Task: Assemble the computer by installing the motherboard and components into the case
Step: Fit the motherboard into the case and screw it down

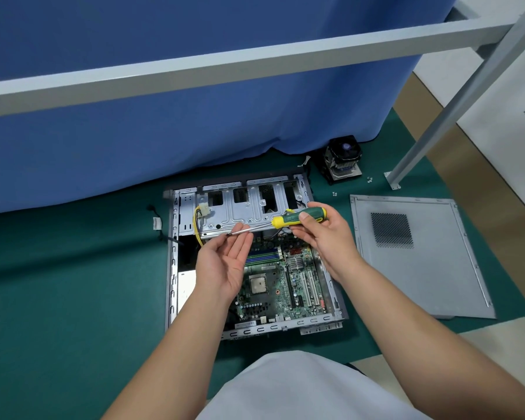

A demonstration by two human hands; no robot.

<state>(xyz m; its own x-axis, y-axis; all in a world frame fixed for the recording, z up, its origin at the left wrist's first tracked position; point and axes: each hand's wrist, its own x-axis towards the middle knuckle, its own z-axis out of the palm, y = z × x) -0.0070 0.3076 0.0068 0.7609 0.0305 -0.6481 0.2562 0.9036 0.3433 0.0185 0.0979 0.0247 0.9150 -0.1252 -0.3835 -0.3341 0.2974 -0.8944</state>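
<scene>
Gripping screwdriver (297, 218) handle, right hand (322, 234), left hand (225, 262) flat under tip

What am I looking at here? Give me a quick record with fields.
Setting: green mat on the floor
Case: open computer case, lying flat
Motherboard: motherboard inside the case
Right hand: right hand holds the screwdriver by its handle
Left hand: left hand palm up, fingertips at the screwdriver's tip
Nearby: side panel, CPU cooler

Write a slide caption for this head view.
Right hand grips a screwdriver above the open computer case.
</scene>
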